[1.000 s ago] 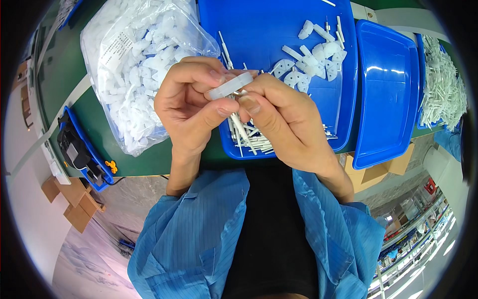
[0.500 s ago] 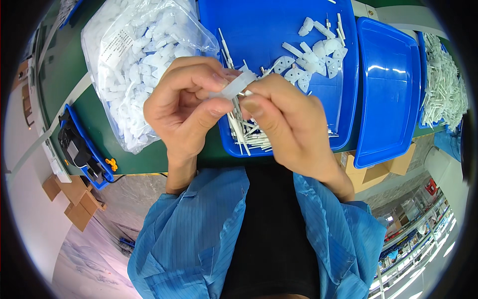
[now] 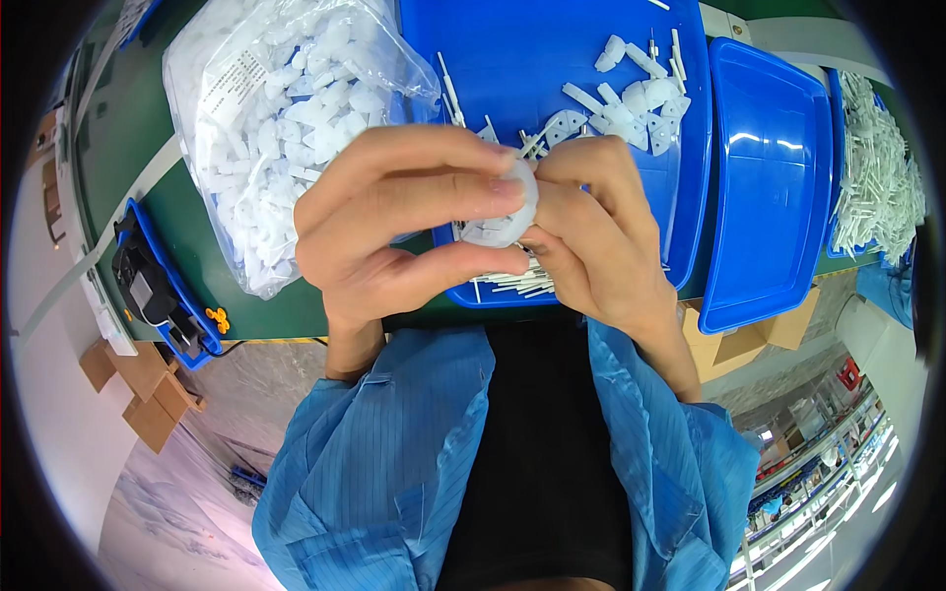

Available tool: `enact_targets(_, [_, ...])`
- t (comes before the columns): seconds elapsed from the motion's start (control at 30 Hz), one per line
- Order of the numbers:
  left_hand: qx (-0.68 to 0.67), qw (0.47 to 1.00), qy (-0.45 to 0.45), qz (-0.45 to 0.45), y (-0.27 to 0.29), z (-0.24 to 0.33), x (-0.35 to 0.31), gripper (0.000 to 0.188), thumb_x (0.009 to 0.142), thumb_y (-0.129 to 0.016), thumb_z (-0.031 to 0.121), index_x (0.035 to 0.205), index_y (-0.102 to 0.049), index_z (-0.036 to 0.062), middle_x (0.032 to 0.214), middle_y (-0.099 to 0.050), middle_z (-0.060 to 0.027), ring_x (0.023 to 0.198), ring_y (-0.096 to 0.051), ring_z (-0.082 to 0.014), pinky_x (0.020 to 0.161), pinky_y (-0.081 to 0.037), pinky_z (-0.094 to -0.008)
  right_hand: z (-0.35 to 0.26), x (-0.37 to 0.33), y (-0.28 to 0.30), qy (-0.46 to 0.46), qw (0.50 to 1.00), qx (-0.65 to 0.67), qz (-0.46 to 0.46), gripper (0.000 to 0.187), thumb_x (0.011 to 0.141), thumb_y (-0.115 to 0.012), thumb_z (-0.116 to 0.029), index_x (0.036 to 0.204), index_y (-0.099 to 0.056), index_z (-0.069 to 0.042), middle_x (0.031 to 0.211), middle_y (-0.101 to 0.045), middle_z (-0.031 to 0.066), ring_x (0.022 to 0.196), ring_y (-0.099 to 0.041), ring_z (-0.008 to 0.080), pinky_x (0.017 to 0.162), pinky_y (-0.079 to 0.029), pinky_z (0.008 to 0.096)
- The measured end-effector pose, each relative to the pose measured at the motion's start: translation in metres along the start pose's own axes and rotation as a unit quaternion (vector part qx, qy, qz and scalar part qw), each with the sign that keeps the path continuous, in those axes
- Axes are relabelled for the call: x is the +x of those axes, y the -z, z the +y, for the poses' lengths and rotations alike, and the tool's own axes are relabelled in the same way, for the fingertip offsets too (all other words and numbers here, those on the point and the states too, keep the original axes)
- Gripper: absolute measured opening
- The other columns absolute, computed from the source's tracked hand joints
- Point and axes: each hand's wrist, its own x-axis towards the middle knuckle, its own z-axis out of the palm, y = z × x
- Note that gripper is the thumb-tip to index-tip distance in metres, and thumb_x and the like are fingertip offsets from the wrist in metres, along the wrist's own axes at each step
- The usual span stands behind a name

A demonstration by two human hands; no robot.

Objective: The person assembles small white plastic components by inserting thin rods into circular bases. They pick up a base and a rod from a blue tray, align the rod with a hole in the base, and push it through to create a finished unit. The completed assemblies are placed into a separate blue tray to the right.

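Note:
Over the near left part of a large blue tray (image 3: 552,49), my left hand (image 3: 394,212) grips a translucent white plastic piece (image 3: 505,229) with a rounded outline. Its thumb is below and its fingers lie across the top. My right hand (image 3: 606,236) is closed right beside the piece, thumb and curled fingers pinched at its right edge. What sits between those right fingertips is hidden. Beneath both hands lie many thin white rods (image 3: 517,286) in the tray. Farther right in it, loose white plastic pieces (image 3: 641,108) are scattered.
A clear bag (image 3: 236,89) full of white pieces stands on the green table at left. Right of the tray is another blue tray (image 3: 769,177), then a heap of white rods (image 3: 877,177). A small blue bin (image 3: 168,295) with black devices sits at the left edge.
My left hand has turned the plastic piece from a narrow, edge-on look to its rounded face, fingers now stretched over it. My right hand has curled tighter and shifted slightly right.

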Motion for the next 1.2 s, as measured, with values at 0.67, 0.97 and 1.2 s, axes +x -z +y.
enact_targets(0.67, [-0.052, 0.983, 0.093, 0.151, -0.02, 0.002, -0.016, 0.031, 0.066, -0.086, -0.002, 0.092, -0.069, -0.0065, 0.091, -0.068, -0.0177, 0.086, -0.072, -0.0276, 0.076, -0.061, -0.0332, -0.009, 0.005, 0.011, -0.227, 0.928, 0.275, -0.111, 0.01, 0.093, -0.065, -0.01, 0.093, -0.063, 0.0, 0.07, -0.06, 0.008, 0.059, -0.058, 0.0155, 0.055, -0.044, 0.0284])
enact_targets(0.97, [-0.058, 0.993, 0.061, 0.077, -0.014, 0.007, -0.014, 0.034, 0.066, -0.086, -0.005, 0.096, -0.069, -0.0073, 0.096, -0.071, -0.0227, 0.088, -0.073, -0.0279, 0.079, -0.061, -0.0325, -0.016, -0.005, 0.006, -0.238, 0.933, 0.25, -0.104, 0.012, 0.092, -0.062, -0.007, 0.102, -0.06, -0.001, 0.087, -0.062, 0.0129, 0.072, -0.062, 0.0253, 0.064, -0.048, 0.0346])
enact_targets(1.2, [-0.074, 0.994, -0.01, 0.079, -0.022, 0.003, -0.016, 0.077, 0.07, -0.083, -0.008, 0.133, -0.038, -0.0069, 0.102, -0.07, -0.0258, 0.098, -0.071, -0.0316, 0.085, -0.059, -0.0381, 0.003, 0.005, 0.012, -0.145, 0.971, 0.162, -0.096, 0.028, 0.086, -0.059, 0.002, 0.113, -0.061, 0.002, 0.104, -0.064, 0.0149, 0.098, -0.061, 0.0336, 0.083, -0.049, 0.0392])
